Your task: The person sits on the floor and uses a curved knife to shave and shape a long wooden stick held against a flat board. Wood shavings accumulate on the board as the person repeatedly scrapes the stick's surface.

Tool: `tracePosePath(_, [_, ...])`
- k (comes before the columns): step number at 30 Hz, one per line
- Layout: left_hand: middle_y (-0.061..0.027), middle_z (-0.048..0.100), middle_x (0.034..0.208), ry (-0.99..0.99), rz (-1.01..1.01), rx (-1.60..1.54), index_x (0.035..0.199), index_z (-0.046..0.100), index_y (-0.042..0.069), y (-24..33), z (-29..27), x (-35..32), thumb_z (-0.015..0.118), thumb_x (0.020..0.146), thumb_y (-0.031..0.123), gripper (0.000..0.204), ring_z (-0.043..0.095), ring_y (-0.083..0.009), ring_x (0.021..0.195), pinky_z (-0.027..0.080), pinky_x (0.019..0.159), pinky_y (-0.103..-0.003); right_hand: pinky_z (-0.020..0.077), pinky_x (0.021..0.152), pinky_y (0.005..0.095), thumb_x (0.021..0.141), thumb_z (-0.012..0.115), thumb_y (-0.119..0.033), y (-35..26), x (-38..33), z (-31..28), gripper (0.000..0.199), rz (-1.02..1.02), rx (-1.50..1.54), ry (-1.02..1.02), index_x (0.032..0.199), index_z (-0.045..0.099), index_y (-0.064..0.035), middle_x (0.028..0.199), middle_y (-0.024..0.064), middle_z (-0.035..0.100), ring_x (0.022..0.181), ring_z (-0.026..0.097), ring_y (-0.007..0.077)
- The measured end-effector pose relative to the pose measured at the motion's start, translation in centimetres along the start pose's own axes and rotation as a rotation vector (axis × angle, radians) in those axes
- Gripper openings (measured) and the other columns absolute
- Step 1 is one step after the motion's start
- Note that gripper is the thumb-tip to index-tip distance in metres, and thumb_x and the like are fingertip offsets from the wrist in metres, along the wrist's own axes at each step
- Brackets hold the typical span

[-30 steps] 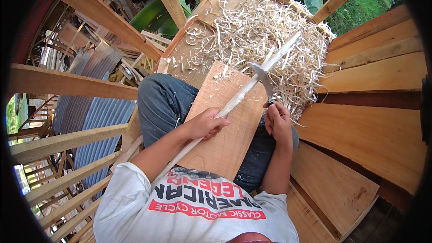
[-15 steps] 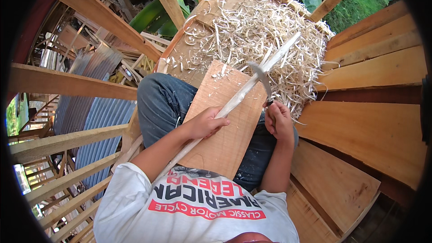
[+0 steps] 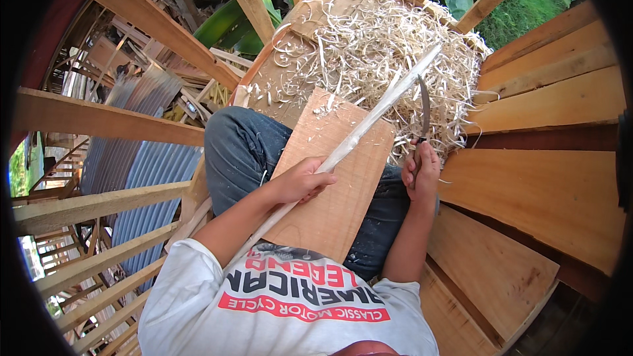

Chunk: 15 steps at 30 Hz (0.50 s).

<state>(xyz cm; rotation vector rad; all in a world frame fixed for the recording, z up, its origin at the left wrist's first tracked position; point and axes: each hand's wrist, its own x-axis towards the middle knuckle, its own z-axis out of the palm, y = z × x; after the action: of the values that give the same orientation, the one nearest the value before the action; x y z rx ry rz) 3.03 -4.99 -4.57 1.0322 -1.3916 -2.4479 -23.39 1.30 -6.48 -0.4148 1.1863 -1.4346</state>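
My left hand (image 3: 305,180) is closed around a long pale wooden stick (image 3: 356,134), which slants from beside my left arm up to the far right. Beneath the stick, a flat rectangular board (image 3: 330,204) lies across my lap, with a few shavings on its far end. My right hand (image 3: 422,170) grips the handle of a curved knife (image 3: 424,109). The blade points away from me, just right of the stick and apart from it.
Curly wood shavings (image 3: 395,46) are heaped on the wooden floor ahead of me. Stacked planks (image 3: 541,191) flank my right side. Slatted wooden rails (image 3: 105,204) stand on my left, with corrugated sheets (image 3: 155,191) beyond them. Large green leaves (image 3: 231,23) show past the far railing.
My right hand has moved slightly right, and the knife has turned from lying across the stick to pointing away beside it. My left hand and the stick stay nearly in place.
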Motion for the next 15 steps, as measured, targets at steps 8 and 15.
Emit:
tracePosePath(8, [0.0037, 0.042, 0.053, 0.043, -0.042, 0.052, 0.095, 0.049, 0.005, 0.8, 0.4, -0.4, 0.057, 0.092, 0.022, 0.019, 0.039, -0.0055, 0.037, 0.032, 0.035, -0.022, 0.029, 0.032, 0.0208, 0.094, 0.053, -0.015, 0.2, 0.6, -0.7, 0.016, -0.043, -0.013, 0.035, 0.1, 0.055, -0.0008, 0.051, -0.0007, 0.042, 0.035, 0.037, 0.0065])
tracePosePath(15, [0.0044, 0.041, 0.056, 0.044, -0.029, -0.016, 0.099, 0.049, 0.006, 1.2, 0.8, -0.7, 0.062, 0.091, 0.023, 0.023, 0.038, -0.0041, 0.039, 0.032, 0.036, -0.021, 0.0308, 0.034, 0.0204, 0.092, 0.055, -0.007, 1.5, -0.4, 0.5, 0.018, -0.126, -0.295, -0.158, 0.106, 0.045, -0.0055, 0.055, -0.002, 0.043, 0.038, 0.039, 0.0071])
